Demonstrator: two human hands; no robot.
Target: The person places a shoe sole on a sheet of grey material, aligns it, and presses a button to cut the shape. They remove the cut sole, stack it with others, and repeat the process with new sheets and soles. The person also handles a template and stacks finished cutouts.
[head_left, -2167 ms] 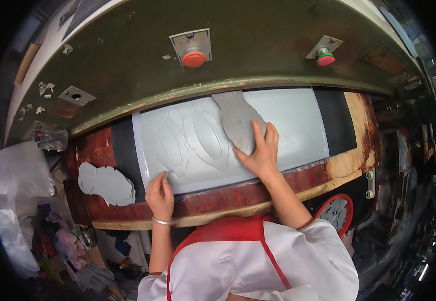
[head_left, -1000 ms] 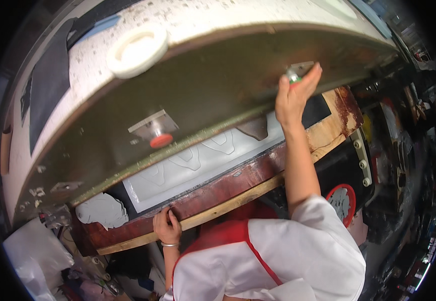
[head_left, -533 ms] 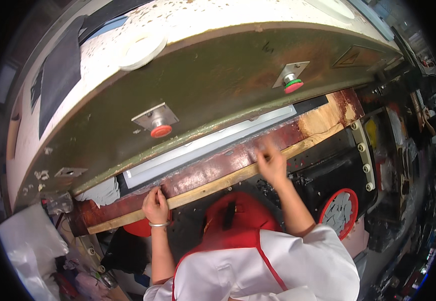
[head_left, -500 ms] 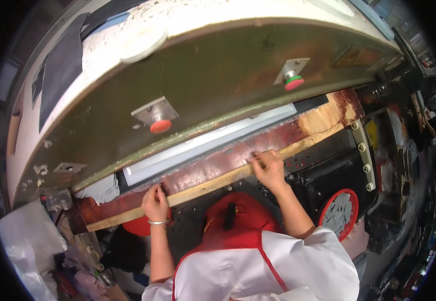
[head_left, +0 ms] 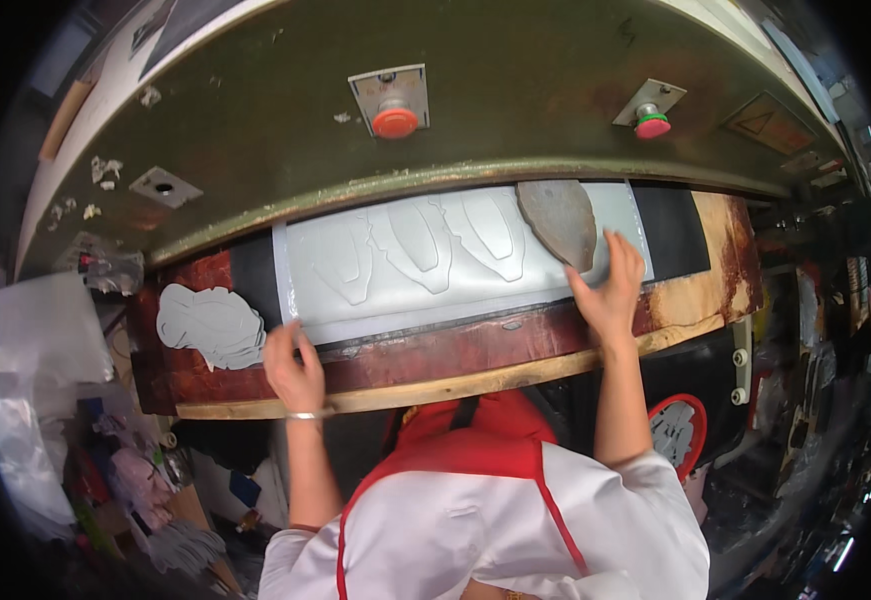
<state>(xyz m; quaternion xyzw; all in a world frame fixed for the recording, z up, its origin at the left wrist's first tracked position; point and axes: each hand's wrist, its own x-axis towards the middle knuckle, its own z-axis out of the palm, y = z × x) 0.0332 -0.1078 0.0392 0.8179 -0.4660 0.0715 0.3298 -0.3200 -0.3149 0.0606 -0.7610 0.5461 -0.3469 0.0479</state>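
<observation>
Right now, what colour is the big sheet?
The sheet is pale grey, best seen in the head view.

Sheet (head_left: 440, 252) between left hand (head_left: 293, 372) and right hand (head_left: 610, 295): smooth, satin sheen. Plate (head_left: 558, 222) by right hand: matt. Board (head_left: 435, 358) under both: scuffed, semi-gloss; near edge (head_left: 455, 383), bare wood. Machine (head_left: 515, 115) beyond: chipped paint. Bag (head_left: 37, 345), left of left hand: glossy translucent plastic.

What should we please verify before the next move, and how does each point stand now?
1. Sole-shaped grey plate on the pale grey sheet: ok.
2. Plate clear of the nearest outline: cannot tell.
3. Right hand away from the plate: not ok, at its near end.
4. Left hand away from the plate: ok, near the sheet's left corner.
5. Stack of grey flat pieces off the sheet: ok.
6. Red mushroom button released: cannot tell.
</observation>
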